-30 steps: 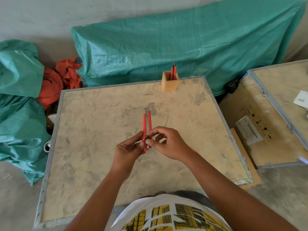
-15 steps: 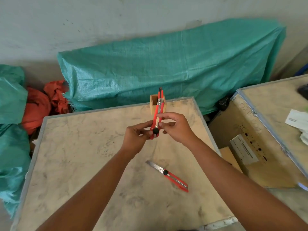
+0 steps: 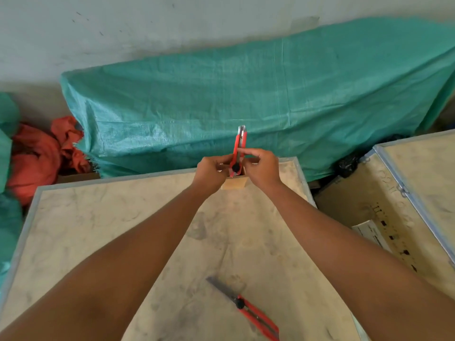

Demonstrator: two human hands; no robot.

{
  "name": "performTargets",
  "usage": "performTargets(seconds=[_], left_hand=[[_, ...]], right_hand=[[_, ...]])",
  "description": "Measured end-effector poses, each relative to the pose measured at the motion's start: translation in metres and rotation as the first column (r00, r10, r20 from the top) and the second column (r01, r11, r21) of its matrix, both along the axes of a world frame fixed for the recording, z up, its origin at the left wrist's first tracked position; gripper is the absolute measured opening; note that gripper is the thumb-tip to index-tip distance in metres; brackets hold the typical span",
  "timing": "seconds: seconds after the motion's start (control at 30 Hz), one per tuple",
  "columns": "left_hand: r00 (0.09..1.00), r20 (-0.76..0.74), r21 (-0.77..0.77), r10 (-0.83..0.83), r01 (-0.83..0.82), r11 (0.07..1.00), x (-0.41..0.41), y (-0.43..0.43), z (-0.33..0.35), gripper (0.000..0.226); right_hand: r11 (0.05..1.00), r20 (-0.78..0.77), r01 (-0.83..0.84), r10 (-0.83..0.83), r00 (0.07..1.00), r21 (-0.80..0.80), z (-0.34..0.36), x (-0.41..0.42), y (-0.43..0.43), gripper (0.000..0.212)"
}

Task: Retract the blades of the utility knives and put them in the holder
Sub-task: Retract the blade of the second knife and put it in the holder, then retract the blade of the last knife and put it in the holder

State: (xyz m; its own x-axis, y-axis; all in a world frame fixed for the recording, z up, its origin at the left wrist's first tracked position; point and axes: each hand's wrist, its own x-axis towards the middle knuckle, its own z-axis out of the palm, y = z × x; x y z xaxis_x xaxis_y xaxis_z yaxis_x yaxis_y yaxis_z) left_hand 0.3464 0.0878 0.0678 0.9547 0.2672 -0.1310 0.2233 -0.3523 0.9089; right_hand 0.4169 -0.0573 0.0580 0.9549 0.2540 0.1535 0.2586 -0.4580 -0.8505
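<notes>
A red utility knife (image 3: 239, 150) was held nearly upright over the far edge of the table (image 3: 123, 230), directly above the wooden holder (image 3: 235, 182). Its body was red with a metal channel, a black round knob low on the handle, and a short metal tip showing at the top (whether any blade stuck out could not be told). The knife was pinched on both sides: the left hand (image 3: 211, 172) was closed on the lower handle near the knob, and the right hand (image 3: 262, 168) was closed on the middle of the body with thumb and forefinger. The holder was a small pale wood box, mostly hidden behind the hands. A second knife (image 3: 248, 310) was seen lying flat on the table near the front edge, well apart from the holder, with a long grey blade extended toward the upper left. A green tarp (image 3: 246, 99) was draped behind the table.
</notes>
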Motion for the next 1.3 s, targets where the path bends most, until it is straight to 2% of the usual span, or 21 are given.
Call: performTargets(seconds=[0.13, 0.23, 0.27, 0.37, 0.4, 0.73, 0.9, 1.17, 1.3], left_hand=[[0.996, -0.081, 0.142, 0.027, -0.015, 0.990, 0.025, 0.012, -0.022, 0.061], [0.990, -0.140, 0.131, 0.015, 0.003, 0.991, 0.034, 0.017, -0.041, 0.070], [0.989, -0.145, 0.114, 0.010, 0.007, 0.993, 0.036, 0.018, -0.047, 0.065], [0.991, -0.133, 0.131, 0.005, 0.013, 0.991, 0.037, 0.018, -0.057, 0.030], [0.991, -0.132, 0.131, 0.007, 0.010, 0.991, 0.037, 0.019, -0.061, 0.027], [0.981, -0.174, 0.064, 0.088, -0.078, 0.995, 0.020, 0.009, -0.050, 0.040], [0.957, -0.235, -0.006, 0.169, -0.175, 0.984, -0.024, -0.007, -0.028, 0.066], [0.946, -0.293, -0.124, 0.139, -0.182, 0.975, -0.182, -0.053, -0.037, 0.057], [0.923, -0.356, -0.139, 0.143, -0.204, 0.969, -0.243, -0.080, -0.061, 0.057]], right_hand=[[1.000, 0.057, 0.007, -0.006, 0.998, -0.020, -0.029, 0.022, 0.009, 0.032], [0.996, 0.118, -0.041, 0.051, 0.992, -0.079, -0.048, 0.026, 0.013, 0.027], [0.993, 0.127, -0.059, 0.072, 0.989, -0.102, -0.052, 0.025, 0.014, 0.027], [0.987, 0.151, -0.085, 0.105, 0.983, -0.133, -0.062, 0.024, 0.015, 0.029], [0.987, 0.156, -0.085, 0.106, 0.982, -0.137, -0.064, 0.024, 0.015, 0.029], [0.995, 0.072, -0.029, 0.035, 0.997, -0.092, -0.058, -0.001, -0.003, 0.029], [0.992, -0.076, -0.040, 0.031, 0.997, -0.123, -0.052, -0.061, -0.037, 0.027], [0.954, -0.372, -0.216, 0.127, 0.920, -0.207, -0.057, -0.182, -0.090, 0.028], [0.905, -0.445, -0.303, 0.148, 0.883, -0.300, -0.068, -0.221, -0.111, 0.034]])
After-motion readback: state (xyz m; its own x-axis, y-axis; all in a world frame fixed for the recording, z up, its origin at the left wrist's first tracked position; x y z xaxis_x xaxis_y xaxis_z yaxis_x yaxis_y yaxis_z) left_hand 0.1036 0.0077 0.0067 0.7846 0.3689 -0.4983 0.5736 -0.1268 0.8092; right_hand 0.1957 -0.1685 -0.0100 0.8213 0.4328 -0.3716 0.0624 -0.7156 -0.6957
